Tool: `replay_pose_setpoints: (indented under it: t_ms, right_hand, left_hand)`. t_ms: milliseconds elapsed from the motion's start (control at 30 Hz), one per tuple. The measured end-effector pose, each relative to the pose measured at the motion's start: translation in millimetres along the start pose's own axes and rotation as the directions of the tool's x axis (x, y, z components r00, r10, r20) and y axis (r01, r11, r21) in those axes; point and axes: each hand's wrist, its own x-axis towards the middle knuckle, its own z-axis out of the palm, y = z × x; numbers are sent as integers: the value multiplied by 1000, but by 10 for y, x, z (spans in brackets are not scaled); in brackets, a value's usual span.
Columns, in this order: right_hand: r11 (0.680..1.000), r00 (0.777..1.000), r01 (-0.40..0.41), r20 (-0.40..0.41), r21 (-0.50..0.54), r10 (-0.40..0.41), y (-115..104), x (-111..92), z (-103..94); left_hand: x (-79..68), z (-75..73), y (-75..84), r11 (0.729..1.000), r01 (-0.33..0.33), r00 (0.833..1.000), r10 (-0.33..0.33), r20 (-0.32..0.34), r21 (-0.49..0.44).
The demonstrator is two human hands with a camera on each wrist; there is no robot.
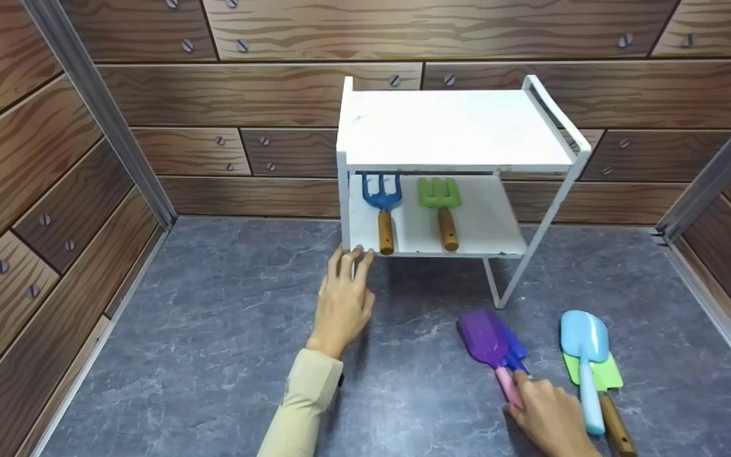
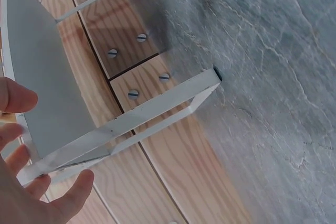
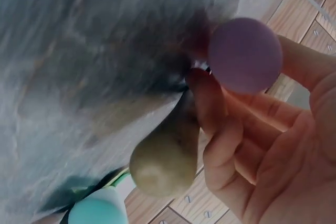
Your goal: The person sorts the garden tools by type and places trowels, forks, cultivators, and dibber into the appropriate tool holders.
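Observation:
My left hand [image 1: 343, 304] reaches to the white rack [image 1: 435, 127], its fingertips touching the lower shelf's front left corner by the leg [image 2: 131, 119]. On that shelf lie a blue hand fork [image 1: 383, 200] and a green hand fork [image 1: 440, 193], both with wooden handles. Down on the floor, my right hand [image 1: 553, 412] grips the pink handle [image 1: 508, 386] of a purple shovel [image 1: 485, 336]. A blue shovel [image 1: 515, 346] lies partly hidden beneath it. In the right wrist view, the handle's round end [image 3: 245, 55] shows between thumb and fingers, beside a wooden handle [image 3: 165, 161].
Right of my right hand, a light blue shovel [image 1: 584, 336] lies over a green shovel [image 1: 608, 371] with a wooden handle. Wood-patterned walls [image 1: 245, 95] enclose the grey marbled floor [image 1: 213, 355] at the back and sides.

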Motion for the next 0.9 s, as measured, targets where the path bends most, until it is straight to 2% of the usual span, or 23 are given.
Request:
replay_pose_setpoints:
  t_ms: [233, 467, 667, 733, 800, 900]
  right_hand:
    - [999, 999, -41, 28, 18, 41, -55, 16, 11]
    - [995, 996, -27, -81, 96, 35, -66, 10, 24]
    - [985, 991, -134, 39, 108, 130, -76, 56, -20]
    - [984, 988, -147, 57, 103, 142, -75, 62, -22]
    - [985, 990, -139, 47, 101, 135, -72, 56, -12]
    - [991, 995, -96, -20, 97, 98, -65, 37, 9]
  left_hand:
    - [2, -1, 8, 1000, 8, 1000, -8, -1, -12]
    - [-5, 4, 7, 999, 27, 1000, -27, 8, -44]
    - [16, 23, 32, 996, 41, 999, -42, -9, -78]
    - [19, 25, 39, 996, 43, 999, -45, -13, -84]
    - [18, 22, 39, 995, 44, 999, -45, -15, -86]
    - [13, 7, 35, 996, 47, 999, -48, -15, -81]
